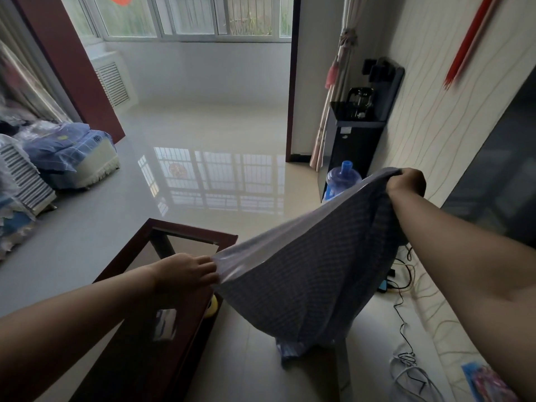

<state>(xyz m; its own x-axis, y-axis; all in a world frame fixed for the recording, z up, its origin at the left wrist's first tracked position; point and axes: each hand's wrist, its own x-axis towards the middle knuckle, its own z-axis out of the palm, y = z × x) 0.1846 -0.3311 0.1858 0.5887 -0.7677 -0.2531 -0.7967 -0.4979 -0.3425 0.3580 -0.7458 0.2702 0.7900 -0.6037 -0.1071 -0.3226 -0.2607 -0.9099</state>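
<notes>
Both hands gripping cloth [307,274]: left hand [185,272] pinches one corner, right hand [407,182] clenches another. Spread between fingers, sagging below; no fold made yet.

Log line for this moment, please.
left hand: pinches cloth edge | right hand: grips cloth corner, higher | cloth: spread between hands, hanging beside table
</notes>
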